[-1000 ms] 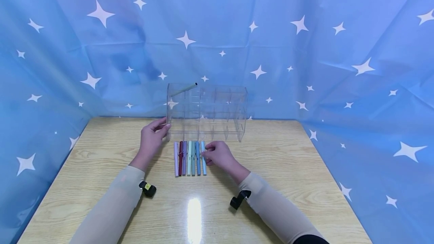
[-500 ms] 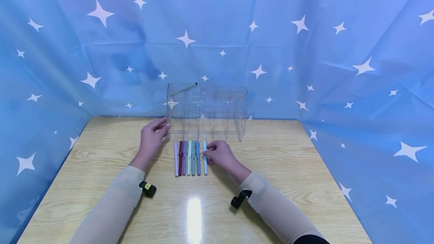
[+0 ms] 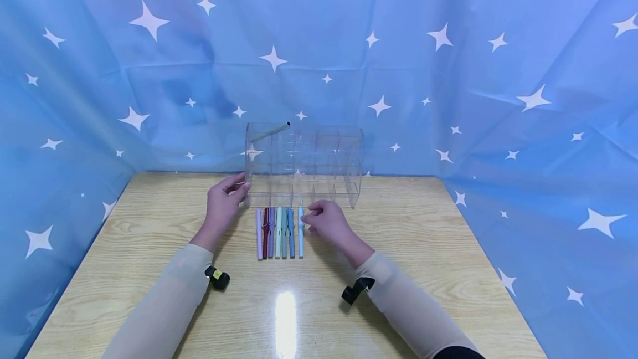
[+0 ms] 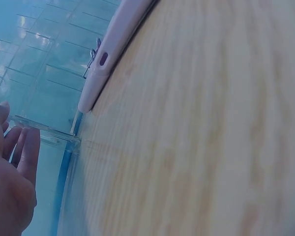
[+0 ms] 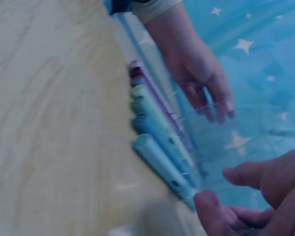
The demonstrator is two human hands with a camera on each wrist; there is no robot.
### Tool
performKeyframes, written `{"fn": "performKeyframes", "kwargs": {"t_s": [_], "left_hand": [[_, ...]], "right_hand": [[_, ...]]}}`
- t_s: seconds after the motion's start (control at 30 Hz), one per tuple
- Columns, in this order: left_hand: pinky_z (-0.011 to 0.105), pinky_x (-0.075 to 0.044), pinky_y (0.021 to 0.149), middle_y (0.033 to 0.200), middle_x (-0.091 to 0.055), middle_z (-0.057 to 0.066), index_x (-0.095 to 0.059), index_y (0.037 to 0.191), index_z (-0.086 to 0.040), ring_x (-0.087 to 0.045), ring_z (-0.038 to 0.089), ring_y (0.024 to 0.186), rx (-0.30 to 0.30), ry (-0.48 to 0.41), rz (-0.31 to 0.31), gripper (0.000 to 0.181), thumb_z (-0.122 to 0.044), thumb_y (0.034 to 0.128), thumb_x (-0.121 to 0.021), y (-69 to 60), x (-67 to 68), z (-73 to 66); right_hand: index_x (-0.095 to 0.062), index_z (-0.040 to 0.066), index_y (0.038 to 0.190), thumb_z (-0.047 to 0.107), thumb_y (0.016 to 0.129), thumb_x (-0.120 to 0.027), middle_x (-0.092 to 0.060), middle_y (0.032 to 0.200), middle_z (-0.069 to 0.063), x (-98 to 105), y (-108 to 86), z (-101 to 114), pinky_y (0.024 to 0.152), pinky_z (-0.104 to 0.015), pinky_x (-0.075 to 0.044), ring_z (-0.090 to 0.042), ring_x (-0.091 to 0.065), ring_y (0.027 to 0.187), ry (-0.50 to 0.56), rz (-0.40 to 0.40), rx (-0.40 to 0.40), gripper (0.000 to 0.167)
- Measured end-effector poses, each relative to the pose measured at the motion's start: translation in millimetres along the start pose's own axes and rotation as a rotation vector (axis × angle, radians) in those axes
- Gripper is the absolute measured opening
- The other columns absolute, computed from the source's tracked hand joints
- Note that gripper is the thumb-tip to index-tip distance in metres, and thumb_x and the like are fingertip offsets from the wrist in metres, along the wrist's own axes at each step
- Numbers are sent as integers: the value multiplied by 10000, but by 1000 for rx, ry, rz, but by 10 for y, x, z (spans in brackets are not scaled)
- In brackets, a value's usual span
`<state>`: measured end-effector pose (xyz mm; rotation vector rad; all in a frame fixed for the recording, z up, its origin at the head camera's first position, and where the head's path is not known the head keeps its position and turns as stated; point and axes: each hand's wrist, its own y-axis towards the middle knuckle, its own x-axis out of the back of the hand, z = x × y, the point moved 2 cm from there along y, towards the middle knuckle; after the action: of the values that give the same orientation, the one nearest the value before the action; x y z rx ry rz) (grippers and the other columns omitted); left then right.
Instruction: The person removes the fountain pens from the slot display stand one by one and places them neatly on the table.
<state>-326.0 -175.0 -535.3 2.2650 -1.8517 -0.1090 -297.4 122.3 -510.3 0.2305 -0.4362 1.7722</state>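
A clear acrylic organizer [image 3: 304,188] with several compartments stands at the back of the table. My left hand [image 3: 222,204] holds its left side wall, thumb at the front edge and fingers along the outside. Before it lies a row of capped pens: lilac [image 3: 259,234], dark red [image 3: 266,234], purple [image 3: 271,234], pale green, grey-green and blue [image 3: 291,234]. A light blue pen [image 3: 301,242] lies at the right end, slightly apart. My right hand [image 3: 330,221] is beside it; in the right wrist view thumb and forefinger are spread, with nothing between them.
A green pen [image 3: 271,132] leans in the organizer's upper left compartment, its end sticking out above. A blue cloth with white stars [image 3: 379,105] hangs behind and beside the wooden table [image 3: 399,226]. Both wrists carry small black cameras [image 3: 217,278].
The light blue pen shifted slightly right, away from the blue pen, while my right fingers were on it. My right hand then loosened and moved a little right and back. My left hand stayed still.
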Motion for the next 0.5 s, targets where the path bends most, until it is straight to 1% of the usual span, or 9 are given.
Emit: {"fn": "performKeyframes", "kwargs": {"t_s": [0.07, 0.17, 0.27, 0.37, 0.43, 0.5], "left_hand": [[234, -655, 886, 1368, -734, 235, -730, 1421, -25, -697, 112, 1068, 2, -5, 1, 385, -78, 1044, -786, 1, -1, 1], [227, -652, 887, 1368, -731, 239, -726, 1423, -19, -696, 99, 1065, 2, -6, 3, 386, -78, 1046, -783, -2, -4, -1], [218, -652, 873, 1365, -732, 239, -726, 1421, -12, -698, 92, 1057, -1, -4, 0, 385, -77, 1045, -783, -6, -8, -4], [209, -653, 857, 1366, -734, 232, -727, 1419, -12, -701, 103, 1056, -5, 7, -3, 387, -83, 1043, -787, -5, -9, -4], [212, -655, 852, 1360, -739, 220, -734, 1412, -16, -702, 118, 1059, -5, 4, -7, 383, -81, 1038, -792, -2, -6, 1], [216, -656, 854, 1359, -739, 212, -735, 1409, -17, -702, 130, 1067, -6, 6, -7, 384, -81, 1035, -796, -1, -6, 1]], "right_hand": [[-656, -81, 1385, 129, 1025, -812, -693, 1098, -154, 41, 12, 56, 750, -436, -702, -334, -765, 867, 8, -17, 47, 445], [-660, -78, 1364, 126, 1023, -808, -678, 1098, -153, 91, 49, 158, 791, -497, -702, -335, -740, 913, 39, -40, 142, 424], [-684, -37, 1342, 136, 1019, -818, -701, 1126, -149, 130, 88, 288, 843, -532, -691, -298, -717, 941, 44, -78, 226, 390], [-705, 19, 1341, 170, 1016, -831, -724, 1198, -145, 157, 117, 435, 880, -509, -678, -258, -706, 996, 19, -124, 273, 380], [-701, 54, 1360, 196, 1017, -833, -725, 1259, -130, 164, 140, 541, 888, -456, -667, -241, -702, 1047, 2, -147, 290, 395], [-693, 77, 1373, 203, 1018, -833, -722, 1295, -112, 162, 167, 656, 913, -419, -656, -241, -697, 1099, 7, -165, 308, 402]]}}
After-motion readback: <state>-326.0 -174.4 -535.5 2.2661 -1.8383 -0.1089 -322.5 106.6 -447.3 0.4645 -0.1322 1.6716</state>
